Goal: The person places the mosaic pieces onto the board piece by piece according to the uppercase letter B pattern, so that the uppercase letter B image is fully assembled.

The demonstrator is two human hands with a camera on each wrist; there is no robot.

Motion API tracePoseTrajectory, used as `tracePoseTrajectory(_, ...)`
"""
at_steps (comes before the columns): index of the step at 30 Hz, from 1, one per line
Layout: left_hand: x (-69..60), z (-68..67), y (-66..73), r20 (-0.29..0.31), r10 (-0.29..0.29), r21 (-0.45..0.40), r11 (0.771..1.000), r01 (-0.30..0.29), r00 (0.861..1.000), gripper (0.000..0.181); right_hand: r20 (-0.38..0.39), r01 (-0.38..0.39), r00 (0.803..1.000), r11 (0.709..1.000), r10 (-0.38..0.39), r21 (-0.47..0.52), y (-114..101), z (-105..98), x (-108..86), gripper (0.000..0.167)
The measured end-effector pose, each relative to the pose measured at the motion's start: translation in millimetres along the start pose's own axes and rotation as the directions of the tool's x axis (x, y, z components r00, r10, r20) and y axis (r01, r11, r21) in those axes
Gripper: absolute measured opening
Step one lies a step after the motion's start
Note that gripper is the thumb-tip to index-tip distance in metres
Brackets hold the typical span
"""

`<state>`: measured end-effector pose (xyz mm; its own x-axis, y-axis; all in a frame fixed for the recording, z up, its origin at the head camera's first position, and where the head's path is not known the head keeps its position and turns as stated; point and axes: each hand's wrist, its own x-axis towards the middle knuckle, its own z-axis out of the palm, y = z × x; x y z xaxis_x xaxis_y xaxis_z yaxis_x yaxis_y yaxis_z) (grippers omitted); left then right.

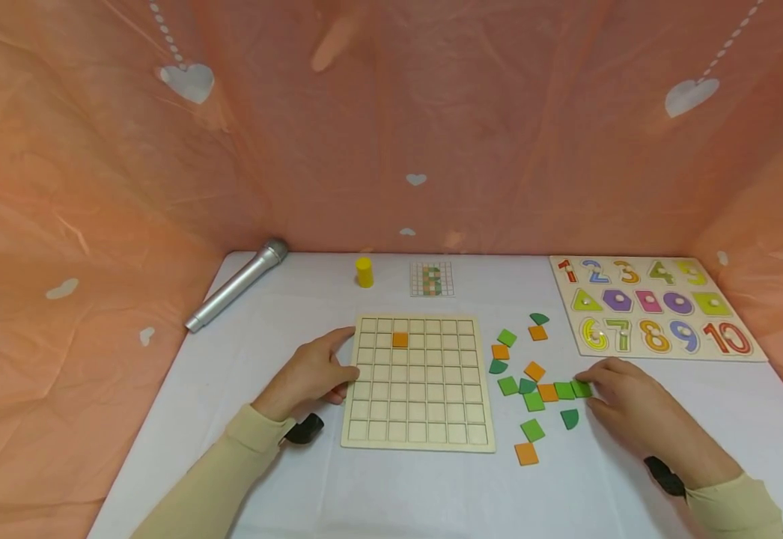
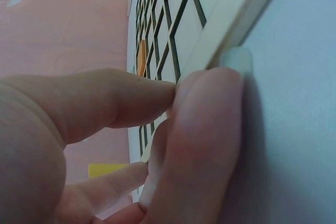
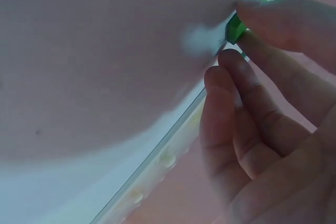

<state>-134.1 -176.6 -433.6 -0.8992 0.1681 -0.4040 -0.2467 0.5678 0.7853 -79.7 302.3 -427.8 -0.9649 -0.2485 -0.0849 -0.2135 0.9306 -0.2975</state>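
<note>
A square wooden grid board lies on the white table, with one orange square tile in its second row. My left hand holds the board's left edge; in the left wrist view, the thumb and fingers press against that edge. To the right of the board, my right hand pinches a green square tile between thumb and index finger. The right wrist view shows this tile edge-on near the tabletop, partly hidden by fingers. Beside it, a second green tile and an orange tile form a row.
Several more loose orange, green and dark green quarter-round tiles lie right of the board. Behind it are a small pattern card and a yellow cylinder. A silver microphone lies back left, a number-and-shape puzzle back right.
</note>
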Motion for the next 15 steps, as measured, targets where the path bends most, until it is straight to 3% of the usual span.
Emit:
tracePoseTrajectory(8, 0.4, 0.1, -0.7, 0.0, 0.002, -0.014, 1.0, -0.002, 1.0, 0.084, 0.013, -0.022, 1.0, 1.0, 0.022, 0.014, 1.7, 0.2, -2.1, 0.027)
tracePoseTrajectory(15, 1.1, 0.2, -1.1, 0.003, 0.004, -0.011, 1.0, -0.004, 1.0, 0.084, -0.022, 0.002, 1.0, 1.0, -0.002, 0.02, 5.0, -2.7, -1.7, 0.025)
